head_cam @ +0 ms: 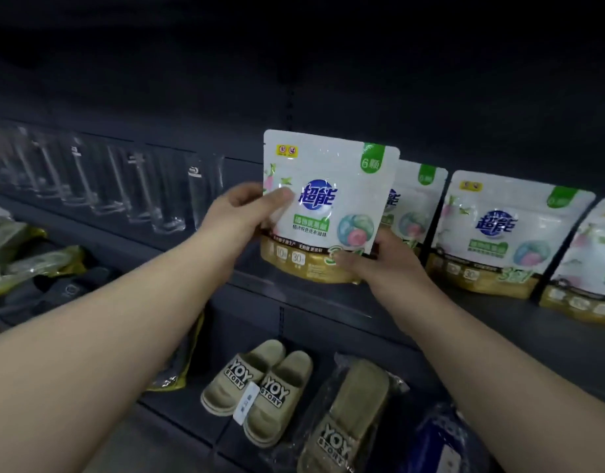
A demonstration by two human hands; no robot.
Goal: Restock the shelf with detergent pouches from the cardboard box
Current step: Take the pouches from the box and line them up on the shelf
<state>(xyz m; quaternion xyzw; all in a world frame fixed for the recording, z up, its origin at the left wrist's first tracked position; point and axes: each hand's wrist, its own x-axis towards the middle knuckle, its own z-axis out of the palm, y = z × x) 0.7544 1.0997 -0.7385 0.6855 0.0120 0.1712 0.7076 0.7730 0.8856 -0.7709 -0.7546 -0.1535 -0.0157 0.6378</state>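
A white detergent pouch [325,203] with a blue logo and gold base stands upright at the dark shelf [519,322], held in both hands. My left hand [243,216] grips its left edge, thumb across the front. My right hand [379,264] pinches its lower right corner. Right behind it stands a second pouch [417,206], partly hidden. Further right along the shelf stand a third pouch [499,233] and another pouch [587,264], cut off by the frame edge. No cardboard box is in view.
Clear plastic dividers [123,179] line the shelf to the left. On the lower shelf lie a pair of beige slippers [260,387], a bagged beige slipper [348,418], a blue bagged item [441,442] and yellow-edged bags [34,264] with dark slippers at the left.
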